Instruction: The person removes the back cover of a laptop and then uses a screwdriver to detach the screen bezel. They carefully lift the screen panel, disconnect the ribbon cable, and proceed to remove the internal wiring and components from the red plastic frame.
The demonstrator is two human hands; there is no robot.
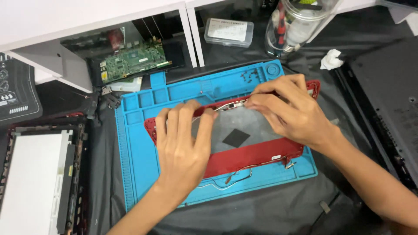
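A red laptop lid shell lies inside-up on a blue silicone work mat. Its inner face is grey with a small black square pad. My left hand rests flat on the shell's left part, fingertips at its far edge. My right hand pinches a small metallic part with thin wires at the shell's far edge. Loose cables trail off the shell's near edge.
A green circuit board lies at the back left under a white shelf. A detached screen panel sits at left, a dark laptop base at right. Behind stand a clear parts box, a clear jar and a crumpled tissue.
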